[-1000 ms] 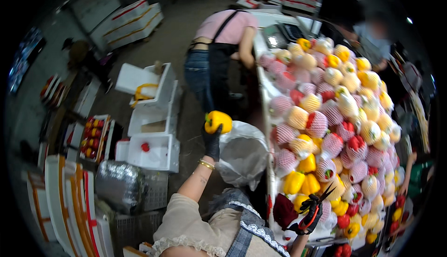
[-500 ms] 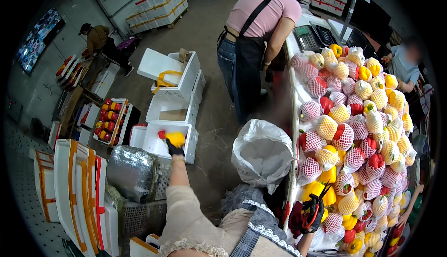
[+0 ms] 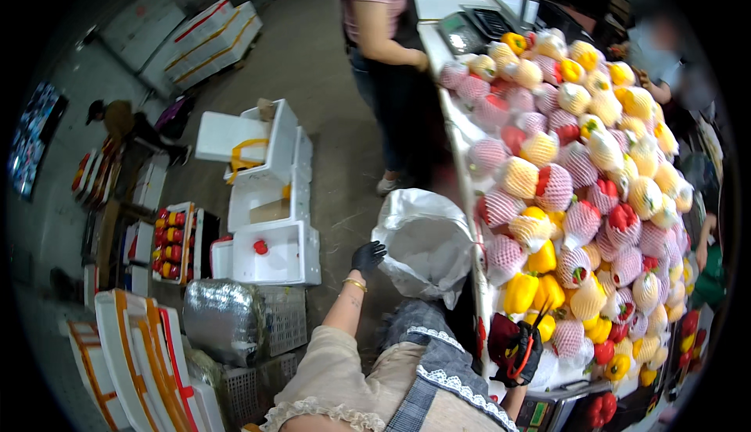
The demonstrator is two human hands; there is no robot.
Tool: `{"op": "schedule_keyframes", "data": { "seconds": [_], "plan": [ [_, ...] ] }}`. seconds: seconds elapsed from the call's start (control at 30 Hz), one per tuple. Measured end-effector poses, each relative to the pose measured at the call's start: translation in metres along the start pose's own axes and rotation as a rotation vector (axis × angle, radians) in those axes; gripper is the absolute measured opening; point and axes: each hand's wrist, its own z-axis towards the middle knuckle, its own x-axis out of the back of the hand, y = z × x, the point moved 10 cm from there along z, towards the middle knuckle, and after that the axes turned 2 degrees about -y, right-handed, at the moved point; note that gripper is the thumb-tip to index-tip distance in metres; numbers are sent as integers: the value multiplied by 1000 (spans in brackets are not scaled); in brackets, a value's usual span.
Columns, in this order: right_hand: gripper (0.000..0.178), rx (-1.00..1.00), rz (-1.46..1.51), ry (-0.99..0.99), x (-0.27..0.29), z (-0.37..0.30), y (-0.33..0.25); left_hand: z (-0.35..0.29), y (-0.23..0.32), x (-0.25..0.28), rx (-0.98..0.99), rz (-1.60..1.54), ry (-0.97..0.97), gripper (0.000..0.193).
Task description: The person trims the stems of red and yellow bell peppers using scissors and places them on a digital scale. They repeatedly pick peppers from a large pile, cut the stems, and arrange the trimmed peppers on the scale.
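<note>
My left hand (image 3: 368, 257), in a black glove, is empty with its fingers stretched out. It hovers beside the rim of a white plastic bag (image 3: 391, 268) that stands gaping in front of me. At the near edge of the table, my right hand (image 3: 526, 363), also gloved in black, is closed on red-handled scissors (image 3: 533, 341), blades pointing up. A dark red thing (image 3: 501, 338), possibly a pepper, lies against that hand; its shape is partly hidden. Bare yellow peppers (image 3: 520, 293) rest just beyond. A red pepper (image 3: 260, 247) lies in the nearest white foam box (image 3: 293, 264).
Many net-sleeved peppers (image 3: 579, 164) heap the table, with a scale (image 3: 461, 33) at its far end. More foam boxes (image 3: 270, 142) line the floor on the left, near a wrapped silver bundle (image 3: 223, 311). A person in pink (image 3: 375, 17) stands at the table's left side.
My left hand has let go of the yellow pepper it held over the nearest foam box and moved right, toward the bag. The person in pink has straightened up. My view has shifted.
</note>
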Motion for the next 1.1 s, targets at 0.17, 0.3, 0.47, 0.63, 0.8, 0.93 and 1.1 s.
{"op": "schedule_keyframes", "data": {
  "seconds": [0.17, 0.3, 0.47, 0.63, 0.8, 0.93, 1.1],
  "plan": [
    [23, -119, 334, 33, 13, -2, 6, -15, 62, -79, -649, 646, 74, 22],
    [23, -166, 193, 96, 35, -6, -12, -89, 66, -255, -895, 609, -175, 11],
    [20, -300, 275, 348, 67, -48, 23, -130, -53, -423, -966, 1153, -829, 21],
    [22, -403, 479, 523, 79, -92, 41, -187, -155, -459, -1009, 1422, -1342, 36],
    [22, -421, 503, 750, 97, -137, 53, -192, -163, -461, -1269, 1646, -1269, 59],
    [22, -470, 491, 783, 100, -148, 64, -209, -223, -408, -1145, 2104, -1880, 68],
    [24, -405, 566, 703, 100, -130, 59, -208, -239, -399, -1379, 2058, -1976, 55]
  ]
}}
